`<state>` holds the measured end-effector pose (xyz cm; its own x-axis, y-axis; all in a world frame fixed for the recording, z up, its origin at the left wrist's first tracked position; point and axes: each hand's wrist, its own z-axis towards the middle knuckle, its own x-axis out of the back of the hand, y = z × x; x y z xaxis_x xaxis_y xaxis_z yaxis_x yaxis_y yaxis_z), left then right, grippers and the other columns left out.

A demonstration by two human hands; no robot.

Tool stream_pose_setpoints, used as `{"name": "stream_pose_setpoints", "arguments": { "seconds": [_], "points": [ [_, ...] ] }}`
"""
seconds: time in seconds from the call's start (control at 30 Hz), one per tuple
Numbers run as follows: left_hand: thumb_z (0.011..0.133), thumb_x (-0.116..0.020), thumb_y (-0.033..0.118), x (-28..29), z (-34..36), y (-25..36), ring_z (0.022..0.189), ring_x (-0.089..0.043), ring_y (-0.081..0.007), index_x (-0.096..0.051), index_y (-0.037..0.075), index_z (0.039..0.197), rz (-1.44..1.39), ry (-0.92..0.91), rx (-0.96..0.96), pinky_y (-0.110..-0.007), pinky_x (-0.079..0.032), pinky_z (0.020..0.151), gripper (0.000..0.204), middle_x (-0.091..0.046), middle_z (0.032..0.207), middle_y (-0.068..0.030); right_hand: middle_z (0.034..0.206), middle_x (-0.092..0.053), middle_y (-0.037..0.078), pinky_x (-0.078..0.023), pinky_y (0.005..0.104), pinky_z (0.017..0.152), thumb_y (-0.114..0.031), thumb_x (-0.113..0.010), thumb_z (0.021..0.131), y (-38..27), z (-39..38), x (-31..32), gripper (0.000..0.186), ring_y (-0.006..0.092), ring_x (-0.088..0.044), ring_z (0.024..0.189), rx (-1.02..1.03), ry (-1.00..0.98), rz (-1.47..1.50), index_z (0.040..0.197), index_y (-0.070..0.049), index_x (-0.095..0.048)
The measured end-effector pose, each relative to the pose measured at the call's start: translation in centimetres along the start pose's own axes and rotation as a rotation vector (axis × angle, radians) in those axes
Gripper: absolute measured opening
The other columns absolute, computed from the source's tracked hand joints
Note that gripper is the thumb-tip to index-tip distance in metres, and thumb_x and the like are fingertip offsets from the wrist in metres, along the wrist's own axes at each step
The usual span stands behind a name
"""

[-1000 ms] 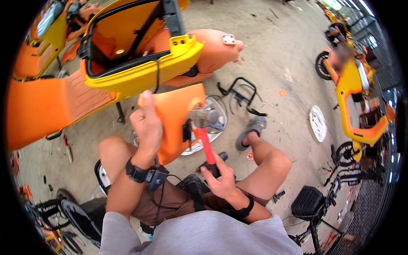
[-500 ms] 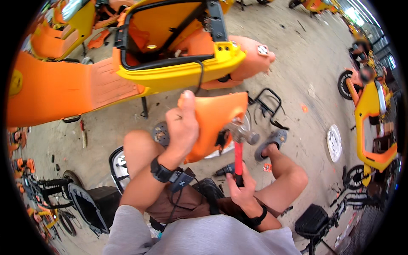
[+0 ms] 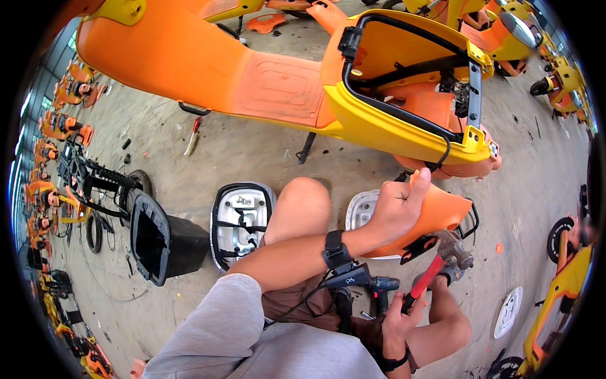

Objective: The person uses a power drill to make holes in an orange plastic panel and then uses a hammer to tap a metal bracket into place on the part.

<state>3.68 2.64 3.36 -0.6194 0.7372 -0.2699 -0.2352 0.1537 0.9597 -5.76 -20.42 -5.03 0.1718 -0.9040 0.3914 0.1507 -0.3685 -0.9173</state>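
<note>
Has brought orange panel [image 3: 434, 211] and red-handled hammer [image 3: 429, 275] rightward in the frame since a second ago, to right of centre. Shows, left to right, a black bin [image 3: 189, 249] at left, then the left hand [image 3: 394, 211] clamped on the panel's upper left edge. Wraps the right hand [image 3: 396, 322] round the hammer's handle at lower right, with its head by the panel's lower right edge, touching or apart, cannot tell.
</note>
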Motion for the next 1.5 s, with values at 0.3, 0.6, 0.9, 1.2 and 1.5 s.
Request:
{"name": "stream_pose_setpoints", "arguments": {
  "seconds": [0.3,0.6,0.9,1.2,1.5],
  "points": [
    [0.098,-0.057,0.034,-0.6,-0.4,-0.4,0.038,-0.034,-0.0334,-0.047,-0.004,0.052,0.228,0.007,-0.211,-0.043,-0.029,0.041,0.06,-0.037,0.048,-0.0201,0.08,-0.055,0.001,-0.04,0.0204,0.058,0.005,-0.06,0.085,0.0,0.7,-0.3,0.049,0.0064,-0.047,0.065,-0.153,0.02,0.127,0.133,0.006,-0.048],
    [0.101,-0.054,0.032,-0.3,0.0,0.3,0.047,-0.028,-0.0037,-0.034,0.002,0.047,0.169,0.014,-0.095,-0.03,-0.022,0.04,0.066,-0.03,0.047,0.0062,0.075,-0.06,0.003,-0.046,0.0231,0.06,0.003,-0.064,0.084,-1.8,1.0,-0.4,0.045,0.0073,-0.053,0.062,-0.066,0.003,0.066,0.127,0.005,-0.053],
    [0.1,-0.056,0.036,-0.1,0.1,-1.2,0.044,-0.029,-0.0054,-0.04,0.001,0.046,0.165,0.029,0.007,-0.033,-0.023,0.039,0.066,-0.033,0.044,0.0055,0.066,-0.055,0.003,-0.044,0.0243,0.056,-0.002,-0.069,0.081,-1.7,1.1,0.1,0.049,0.0083,-0.049,0.058,-0.008,-0.005,-0.002,0.127,0.006,-0.054],
    [0.101,-0.054,0.03,0.3,0.0,-1.4,0.044,-0.029,-0.0047,-0.041,-0.002,0.048,0.226,0.039,-0.075,-0.032,-0.022,0.04,0.063,-0.034,0.045,0.0035,0.069,-0.059,0.008,-0.046,0.025,0.057,0.0,-0.069,0.082,-2.9,1.6,0.3,0.047,0.011,-0.054,0.057,0.047,-0.031,-0.012,0.127,0.003,-0.056],
    [0.102,-0.052,0.036,0.8,0.3,-1.8,0.048,-0.028,-0.0031,-0.035,0.006,0.047,0.215,0.043,0.035,-0.028,-0.02,0.041,0.065,-0.035,0.048,0.007,0.073,-0.061,0.008,-0.048,0.0248,0.061,-0.001,-0.069,0.082,-3.1,1.6,0.3,0.047,0.0097,-0.058,0.063,-0.027,-0.086,0.03,0.127,0.003,-0.055]
  ]
}}
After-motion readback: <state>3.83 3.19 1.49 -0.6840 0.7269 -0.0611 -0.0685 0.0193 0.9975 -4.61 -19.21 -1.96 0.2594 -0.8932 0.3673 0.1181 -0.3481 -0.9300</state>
